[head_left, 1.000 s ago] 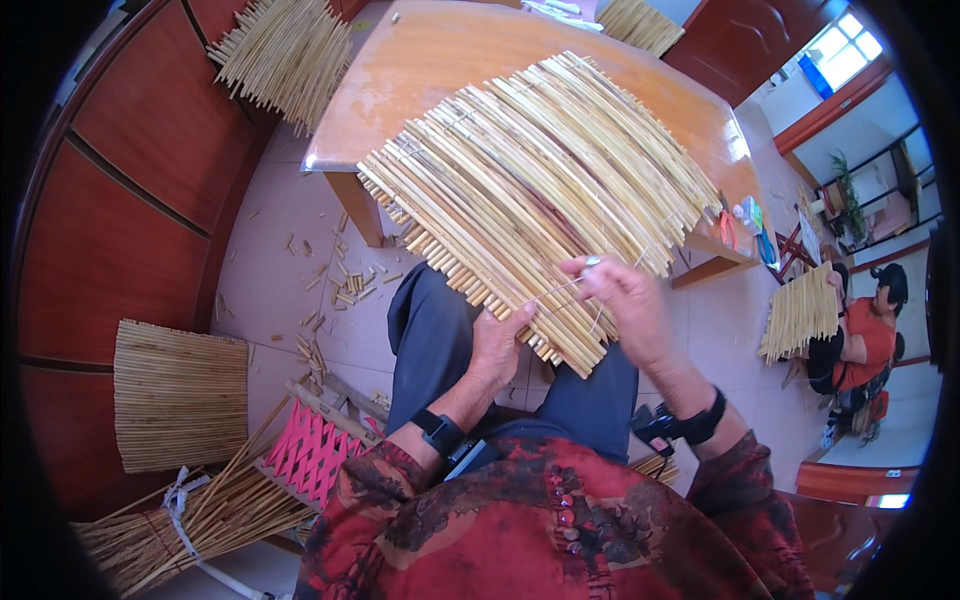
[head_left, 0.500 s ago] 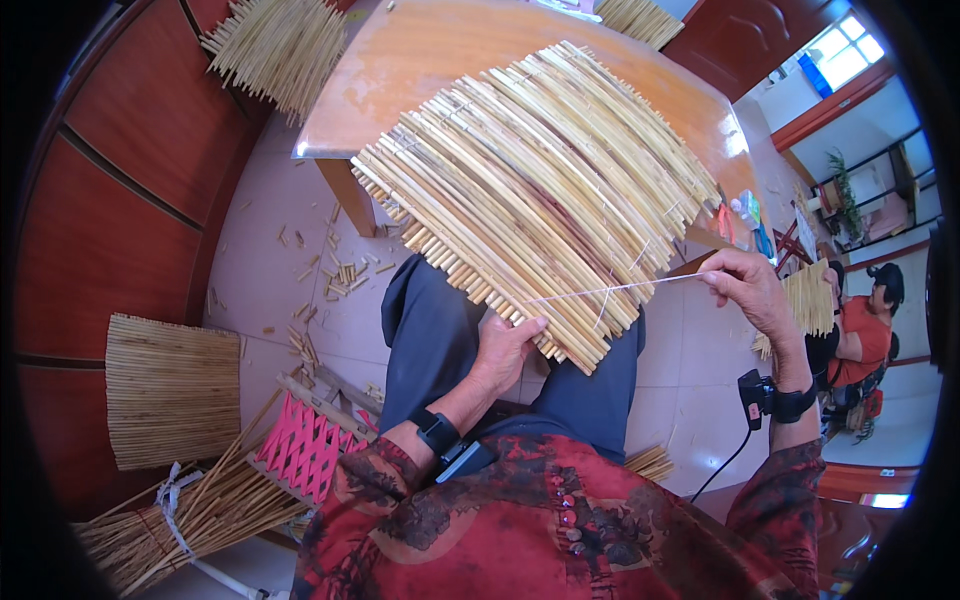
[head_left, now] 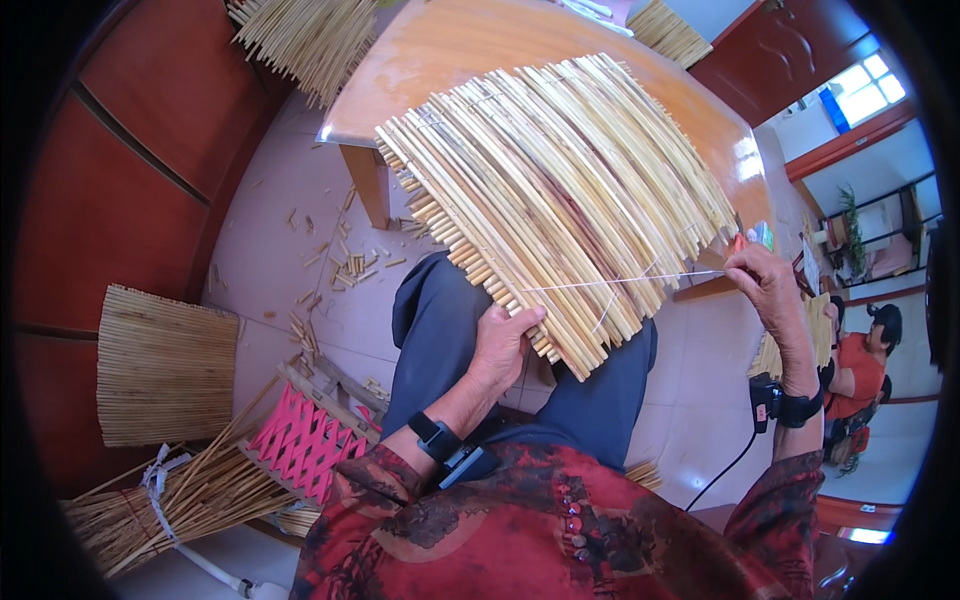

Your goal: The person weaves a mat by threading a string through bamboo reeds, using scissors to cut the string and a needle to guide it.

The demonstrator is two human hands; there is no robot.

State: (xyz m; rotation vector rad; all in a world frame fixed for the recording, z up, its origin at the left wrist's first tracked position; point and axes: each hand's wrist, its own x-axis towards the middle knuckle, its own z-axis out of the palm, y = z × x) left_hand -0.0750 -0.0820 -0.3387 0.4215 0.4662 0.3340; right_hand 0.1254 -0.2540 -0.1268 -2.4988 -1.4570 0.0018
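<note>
A mat of pale reed sticks (head_left: 560,190), bound side by side with thread, slopes from the table down over my knees. Its near corner is gripped by my left hand (head_left: 503,345), the thumb lying on top of the sticks and the other fingers hidden beneath. A thin white thread (head_left: 640,278) runs taut across the mat from near my left thumb. My right hand (head_left: 765,280) pinches the thread's other end, out past the mat's right edge. Whether a needle is between those fingertips is too small to tell.
The mat's far part lies on a wooden table (head_left: 400,60). Cut stick pieces (head_left: 355,268) litter the floor. Left of me are a finished-looking mat (head_left: 167,365), a pink-laced stool (head_left: 305,440) and a tied reed bundle (head_left: 150,510). Another person (head_left: 855,365) sits at the right.
My right hand has moved slightly outward to the right, still pulling the thread taut. The left hand keeps its hold on the mat's corner. The whole view has shifted a little.
</note>
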